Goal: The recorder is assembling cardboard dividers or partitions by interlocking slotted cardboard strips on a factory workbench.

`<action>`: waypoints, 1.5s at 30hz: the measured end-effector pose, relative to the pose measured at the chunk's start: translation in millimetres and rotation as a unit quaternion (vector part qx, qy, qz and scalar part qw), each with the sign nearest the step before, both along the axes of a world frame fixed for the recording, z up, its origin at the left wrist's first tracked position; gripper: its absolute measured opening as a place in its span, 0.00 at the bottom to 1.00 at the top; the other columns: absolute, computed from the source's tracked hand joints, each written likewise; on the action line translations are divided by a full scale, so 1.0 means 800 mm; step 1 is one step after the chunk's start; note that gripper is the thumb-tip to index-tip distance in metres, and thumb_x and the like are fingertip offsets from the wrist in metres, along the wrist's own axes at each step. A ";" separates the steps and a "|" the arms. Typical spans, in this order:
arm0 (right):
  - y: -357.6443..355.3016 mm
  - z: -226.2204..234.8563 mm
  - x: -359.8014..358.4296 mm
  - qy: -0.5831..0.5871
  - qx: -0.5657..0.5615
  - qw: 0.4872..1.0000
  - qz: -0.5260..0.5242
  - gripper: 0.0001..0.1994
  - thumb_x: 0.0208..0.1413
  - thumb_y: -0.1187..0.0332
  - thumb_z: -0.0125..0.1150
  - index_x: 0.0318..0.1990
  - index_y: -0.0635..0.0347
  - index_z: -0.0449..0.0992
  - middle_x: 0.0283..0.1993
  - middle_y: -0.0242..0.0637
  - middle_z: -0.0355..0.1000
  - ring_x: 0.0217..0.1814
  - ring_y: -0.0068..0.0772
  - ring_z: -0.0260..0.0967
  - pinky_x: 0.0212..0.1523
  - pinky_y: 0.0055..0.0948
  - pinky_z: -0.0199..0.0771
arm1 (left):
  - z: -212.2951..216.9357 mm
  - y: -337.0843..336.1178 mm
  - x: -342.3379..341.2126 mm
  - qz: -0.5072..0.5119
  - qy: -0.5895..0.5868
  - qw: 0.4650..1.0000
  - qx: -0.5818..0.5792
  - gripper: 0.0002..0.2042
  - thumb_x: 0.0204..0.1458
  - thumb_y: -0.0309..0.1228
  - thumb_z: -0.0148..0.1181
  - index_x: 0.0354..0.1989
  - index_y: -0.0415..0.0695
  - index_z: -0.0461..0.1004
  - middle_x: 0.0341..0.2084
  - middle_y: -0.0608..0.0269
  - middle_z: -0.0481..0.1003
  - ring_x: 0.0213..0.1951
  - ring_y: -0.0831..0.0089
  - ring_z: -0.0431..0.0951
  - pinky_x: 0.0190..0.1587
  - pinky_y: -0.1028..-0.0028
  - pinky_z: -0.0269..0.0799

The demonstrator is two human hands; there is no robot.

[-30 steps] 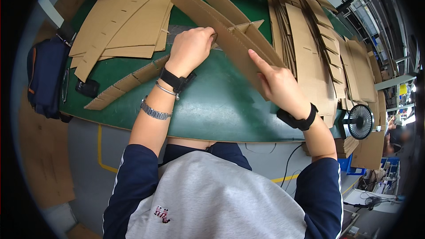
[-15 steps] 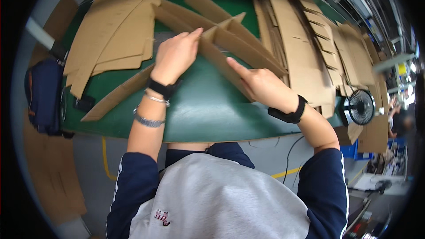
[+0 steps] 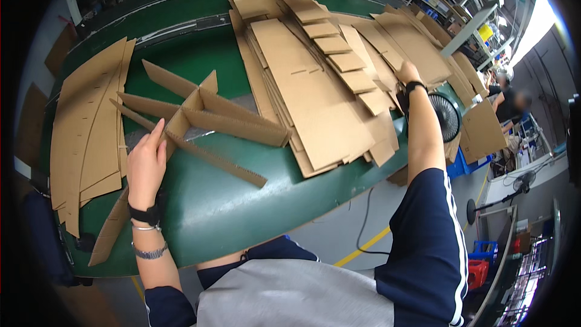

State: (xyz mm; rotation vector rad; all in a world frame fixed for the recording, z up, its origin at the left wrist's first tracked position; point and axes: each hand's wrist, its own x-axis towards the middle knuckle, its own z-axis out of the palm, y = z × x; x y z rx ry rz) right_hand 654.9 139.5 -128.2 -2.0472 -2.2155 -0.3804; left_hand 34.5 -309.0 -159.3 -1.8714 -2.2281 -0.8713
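My left hand (image 3: 147,163) rests flat, fingers together, against the near end of a slotted cardboard divider assembly (image 3: 209,118) lying on the green table (image 3: 224,206). Several long cardboard strips cross one another in that assembly. My right hand (image 3: 408,74) is stretched far to the right and rests on a pile of flat cardboard sheets (image 3: 315,79); I cannot tell whether its fingers grip a sheet. Each wrist carries a black watch, and bracelets hang on the left one.
A stack of long cardboard strips (image 3: 85,145) lies at the table's left end. A small black fan (image 3: 448,118) stands at the right edge. A yellow floor line (image 3: 363,245) runs below the table. Another person (image 3: 508,100) stands at the far right.
My right hand has left the divider assembly and reached out right to the sheet pile. The view has swung right. My left hand stays on the assembly's near end.
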 end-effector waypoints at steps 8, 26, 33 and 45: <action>0.069 -0.084 0.136 -0.064 -0.098 0.974 -0.196 0.23 0.43 0.56 0.62 0.45 0.58 0.82 0.53 0.50 0.76 0.56 0.49 0.74 0.56 0.44 0.74 | 0.008 0.005 0.006 -0.010 -0.014 0.999 0.033 0.21 0.55 0.23 0.57 0.58 0.49 0.72 0.29 0.52 0.74 0.32 0.50 0.75 0.35 0.59 0.71; 0.014 -0.002 -0.017 -0.010 -0.067 0.977 -0.203 0.48 0.36 0.34 0.67 0.57 0.68 0.73 0.64 0.56 0.65 0.67 0.53 0.63 0.62 0.52 0.66 | 0.002 0.019 0.006 0.073 0.036 0.997 -0.015 0.34 0.53 0.27 0.61 0.69 0.50 0.55 0.27 0.51 0.78 0.29 0.51 0.79 0.31 0.58 0.73; -0.002 0.037 0.019 0.001 0.056 0.956 -0.287 0.55 0.37 0.28 0.64 0.63 0.67 0.64 0.65 0.59 0.61 0.66 0.61 0.60 0.59 0.66 0.63 | 0.014 0.052 0.011 0.063 0.061 0.995 0.045 0.28 0.54 0.28 0.59 0.65 0.47 0.60 0.28 0.48 0.78 0.31 0.48 0.79 0.32 0.56 0.74; -0.029 0.115 -0.088 0.053 0.196 0.975 -0.093 0.47 0.41 0.29 0.62 0.48 0.73 0.76 0.51 0.66 0.72 0.54 0.61 0.73 0.54 0.48 0.74 | 0.001 0.096 -0.004 0.032 0.143 0.985 0.092 0.15 0.55 0.27 0.58 0.52 0.42 0.74 0.29 0.53 0.79 0.32 0.54 0.80 0.34 0.61 0.76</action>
